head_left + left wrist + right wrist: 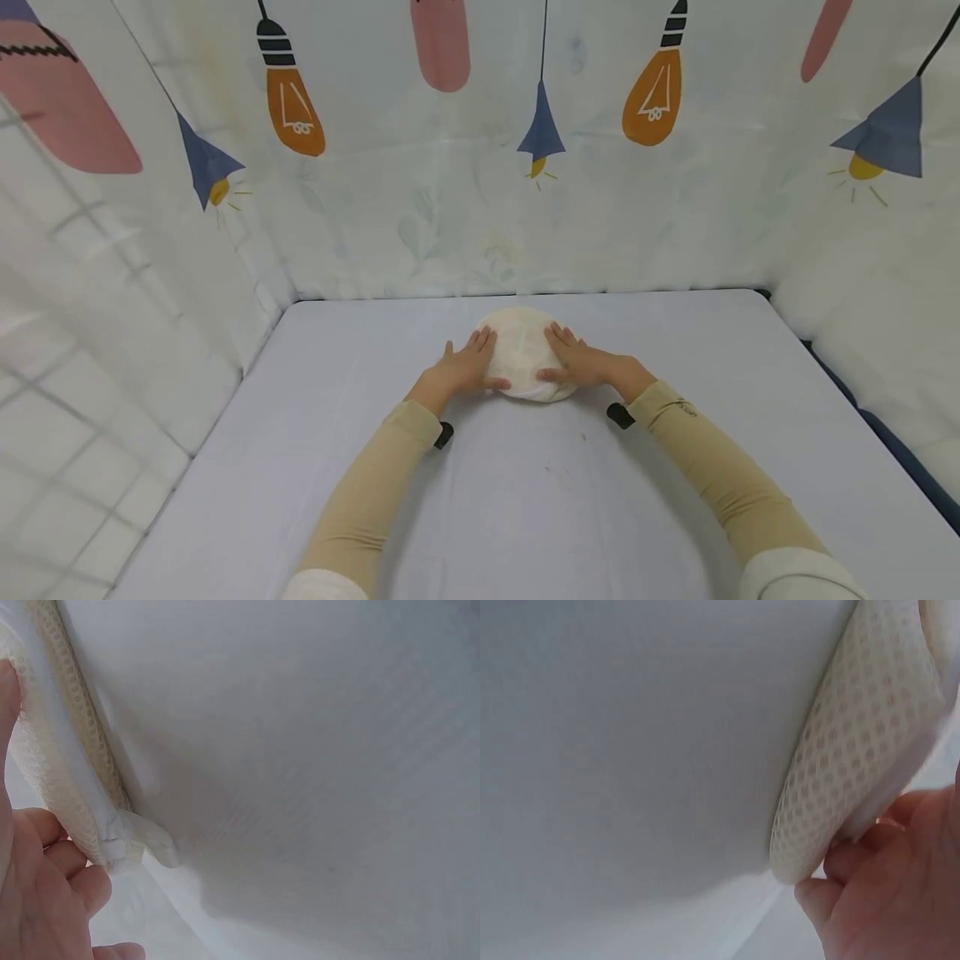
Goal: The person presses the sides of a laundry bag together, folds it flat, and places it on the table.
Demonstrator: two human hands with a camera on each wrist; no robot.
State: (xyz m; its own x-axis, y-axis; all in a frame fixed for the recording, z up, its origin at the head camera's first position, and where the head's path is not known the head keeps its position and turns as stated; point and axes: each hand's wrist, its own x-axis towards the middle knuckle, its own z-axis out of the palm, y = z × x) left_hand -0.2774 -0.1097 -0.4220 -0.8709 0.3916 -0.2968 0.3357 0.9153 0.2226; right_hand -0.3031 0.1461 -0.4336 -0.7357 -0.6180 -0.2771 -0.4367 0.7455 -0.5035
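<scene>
Cream mesh pouch (pixel 522 350) between both hands (pixel 525 367)

The flat pale grey desk (pixel 525 500) is closed in on three sides by a white curtain printed with lamps and bulbs (pixel 465 225), which stands at the far edge, the left edge and the right edge. Open surface is seen to the left, to the right and in front of the round cream mesh pouch (pixel 522 350). The pouch is flanked closely by both hands (pixel 467 368), so its two sides are blocked; only its far rim is left uncovered.
</scene>
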